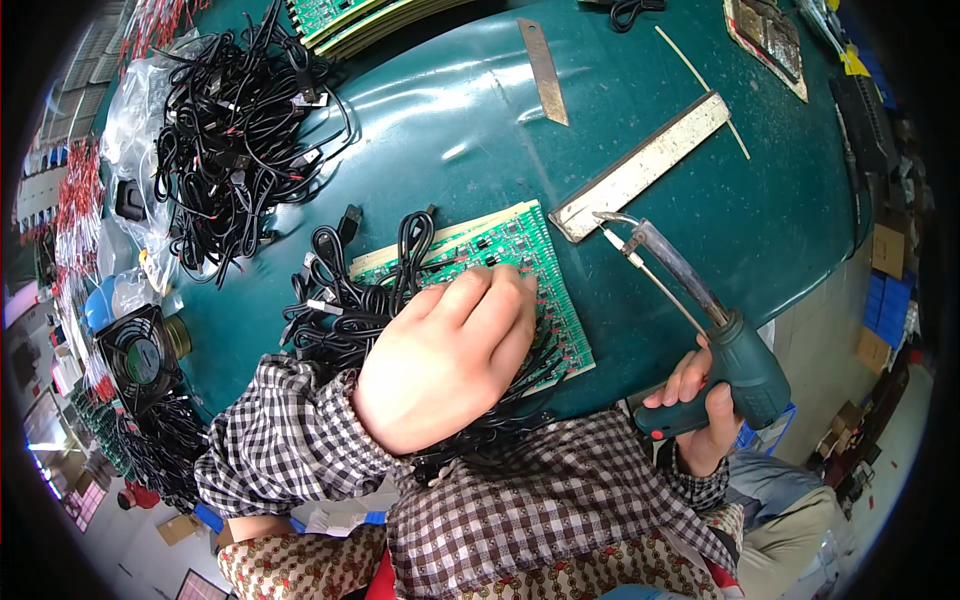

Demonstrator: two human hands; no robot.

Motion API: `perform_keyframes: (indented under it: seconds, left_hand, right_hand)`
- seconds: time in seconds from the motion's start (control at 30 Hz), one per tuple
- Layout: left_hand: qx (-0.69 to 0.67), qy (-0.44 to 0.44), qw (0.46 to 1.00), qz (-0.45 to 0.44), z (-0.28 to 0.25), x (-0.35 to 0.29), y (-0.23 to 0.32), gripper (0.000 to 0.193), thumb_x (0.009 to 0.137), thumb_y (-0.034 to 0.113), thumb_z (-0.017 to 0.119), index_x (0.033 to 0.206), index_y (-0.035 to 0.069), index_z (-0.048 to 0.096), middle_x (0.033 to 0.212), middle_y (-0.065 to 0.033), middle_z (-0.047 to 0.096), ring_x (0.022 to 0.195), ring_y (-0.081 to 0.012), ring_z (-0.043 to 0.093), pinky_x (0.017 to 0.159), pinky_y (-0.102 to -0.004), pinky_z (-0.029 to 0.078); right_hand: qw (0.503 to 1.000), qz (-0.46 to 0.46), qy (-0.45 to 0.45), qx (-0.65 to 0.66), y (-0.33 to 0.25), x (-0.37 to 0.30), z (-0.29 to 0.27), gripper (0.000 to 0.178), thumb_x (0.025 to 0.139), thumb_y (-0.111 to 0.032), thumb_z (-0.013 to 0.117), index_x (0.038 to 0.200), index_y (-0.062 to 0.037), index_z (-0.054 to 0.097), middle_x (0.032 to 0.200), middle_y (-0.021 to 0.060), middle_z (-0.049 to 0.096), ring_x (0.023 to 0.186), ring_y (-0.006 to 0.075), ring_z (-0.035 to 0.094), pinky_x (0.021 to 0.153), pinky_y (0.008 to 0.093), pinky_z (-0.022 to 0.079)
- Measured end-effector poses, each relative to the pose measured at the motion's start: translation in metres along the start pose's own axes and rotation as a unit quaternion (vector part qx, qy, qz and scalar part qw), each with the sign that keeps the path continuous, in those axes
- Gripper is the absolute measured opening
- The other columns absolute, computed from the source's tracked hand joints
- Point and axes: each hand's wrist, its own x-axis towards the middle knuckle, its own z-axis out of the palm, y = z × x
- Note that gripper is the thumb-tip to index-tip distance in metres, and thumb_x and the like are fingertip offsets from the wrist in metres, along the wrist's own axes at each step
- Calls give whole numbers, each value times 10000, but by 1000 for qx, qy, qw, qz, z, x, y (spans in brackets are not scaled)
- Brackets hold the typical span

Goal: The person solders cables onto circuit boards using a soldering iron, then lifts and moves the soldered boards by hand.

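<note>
My left hand (445, 350) rests over a green circuit board panel (562, 330), its fingers curled and pressed together toward the board. What the fingertips hold, if anything, is hidden under the hand. Black cables (335, 325) lie bunched on the board's left side and below my wrist. My right hand (706, 405) grips a dark green soldering gun (762, 375) by its handle, right of the board. The gun's bent tip points up and left, at the lower end of a pale, worn metal bar (645, 165).
A large tangle of black cables (235, 150) lies at the far left beside clear plastic bags (135, 125). A small black fan (140, 358) stands nearer. More boards (370, 25) are stacked at the back. A flat blade (543, 75) and a soiled tray (766, 40) lie on the green mat (440, 130).
</note>
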Motion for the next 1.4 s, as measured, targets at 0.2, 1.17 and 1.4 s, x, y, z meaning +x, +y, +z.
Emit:
perform_keyframes:
  seconds: [0.2, 1.17, 1.4]
  left_hand:
    - [-103, 0, 994, -44, -2, 1, -2, 432, 725, 62, 666, 1141, -25, 588, 1041, -139, 549, 894, -267, 573, 753, -348, 504]
    - [-157, 7, 985, -74, -17, 20, 3, 394, 736, 57, 689, 1113, -18, 602, 1018, -149, 553, 913, -314, 558, 793, -388, 484]
    - [-145, -27, 984, -101, -25, 31, 26, 347, 796, -23, 609, 1142, 1, 621, 1031, -170, 542, 952, -325, 549, 841, -393, 442]
  right_hand:
    - [1000, 4, 4, -11, -2, 2, 2, 608, 931, -339, 551, 1289, 102, 333, 767, 75, 479, 682, 165, 541, 603, 350, 594]
    - [996, -9, -31, -79, -14, 13, -1, 538, 975, -248, 486, 1291, 145, 297, 811, 101, 489, 732, 231, 561, 670, 417, 570]
    - [983, -10, 71, 167, -29, 24, 12, 187, 912, -137, 614, 999, 28, 606, 672, 59, 628, 600, 147, 633, 587, 267, 518]
